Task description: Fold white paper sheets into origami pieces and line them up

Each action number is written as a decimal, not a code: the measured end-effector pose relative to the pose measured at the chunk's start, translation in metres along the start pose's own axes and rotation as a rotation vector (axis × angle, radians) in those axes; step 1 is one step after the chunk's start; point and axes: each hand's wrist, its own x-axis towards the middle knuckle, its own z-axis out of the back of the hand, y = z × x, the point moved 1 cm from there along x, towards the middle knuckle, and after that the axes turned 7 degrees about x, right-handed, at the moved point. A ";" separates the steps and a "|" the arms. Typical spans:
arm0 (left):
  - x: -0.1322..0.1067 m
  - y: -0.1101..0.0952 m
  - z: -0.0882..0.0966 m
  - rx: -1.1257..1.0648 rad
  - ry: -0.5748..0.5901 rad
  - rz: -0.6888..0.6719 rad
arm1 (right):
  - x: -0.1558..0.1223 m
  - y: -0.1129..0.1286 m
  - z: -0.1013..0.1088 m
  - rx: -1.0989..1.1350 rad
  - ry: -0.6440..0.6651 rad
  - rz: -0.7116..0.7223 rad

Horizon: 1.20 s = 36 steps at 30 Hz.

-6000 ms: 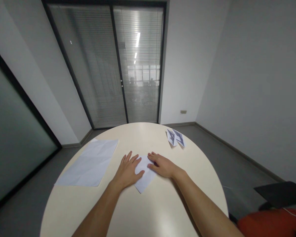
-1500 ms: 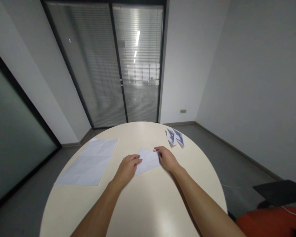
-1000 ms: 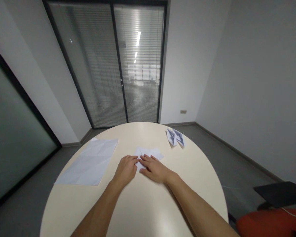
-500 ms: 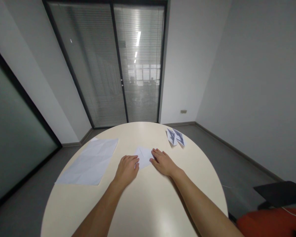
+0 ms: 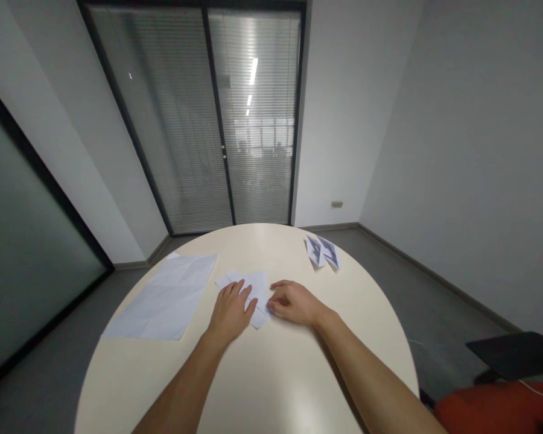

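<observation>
White folded paper [image 5: 254,288] lies near the middle of the round cream table [image 5: 271,374], pinned under both hands. The left hand [image 5: 229,311] rests flat on its left part with the fingers spread and pointing away. The right hand [image 5: 294,301] sits at the paper's right edge, fingers curled, and seems to pinch that edge, though the view is too small to be sure. A larger creased sheet [image 5: 165,298] lies well apart to the left. Two small printed folded pieces [image 5: 322,251] lie near the far right rim.
</observation>
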 end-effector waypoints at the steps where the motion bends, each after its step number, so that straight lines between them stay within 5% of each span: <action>1: 0.000 0.000 0.000 -0.012 0.001 -0.007 | 0.000 0.001 -0.002 0.023 0.002 0.017; 10: -0.002 0.000 0.005 -0.128 0.044 -0.161 | -0.002 -0.017 -0.008 -0.038 -0.188 -0.075; 23: 0.000 -0.003 0.009 -0.276 0.034 -0.251 | -0.004 -0.026 -0.009 -0.052 -0.211 -0.137; 36: -0.004 -0.007 0.021 -0.285 0.066 -0.245 | -0.001 -0.026 -0.006 0.052 -0.243 -0.055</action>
